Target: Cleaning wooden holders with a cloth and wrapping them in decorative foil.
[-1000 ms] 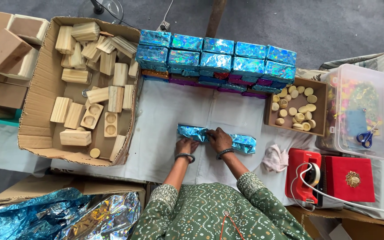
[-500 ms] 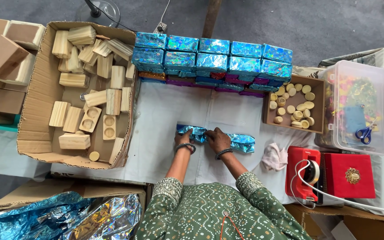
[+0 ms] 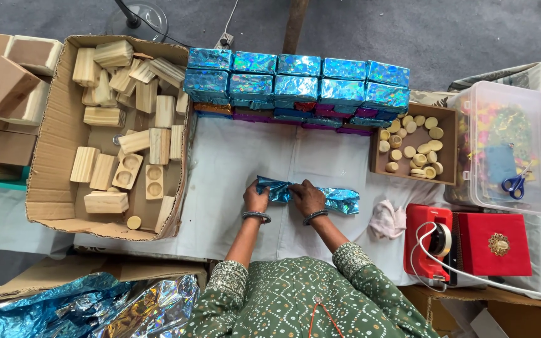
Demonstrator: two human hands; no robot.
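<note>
A block partly wrapped in shiny blue foil (image 3: 336,200) lies on the white cloth (image 3: 233,163) in front of me. My left hand (image 3: 255,199) presses on its left end, fingers curled over the crumpled foil. My right hand (image 3: 307,196) lies on top of the middle of it, pinching the foil down. Loose foil sticks out to the right of my right hand. Both wrists wear bangles.
Stacked blue foil-wrapped boxes (image 3: 295,87) line the back. A cardboard box of wooden blocks (image 3: 120,131) stands left, a tray of small round discs (image 3: 413,145) right, beside a clear bin with scissors (image 3: 516,183). A red tape dispenser (image 3: 430,247), red box (image 3: 493,244) and foil sheets (image 3: 82,310) lie near me.
Both hands have stayed on the foil-wrapped block, with only small finger shifts. The view has drifted slightly.
</note>
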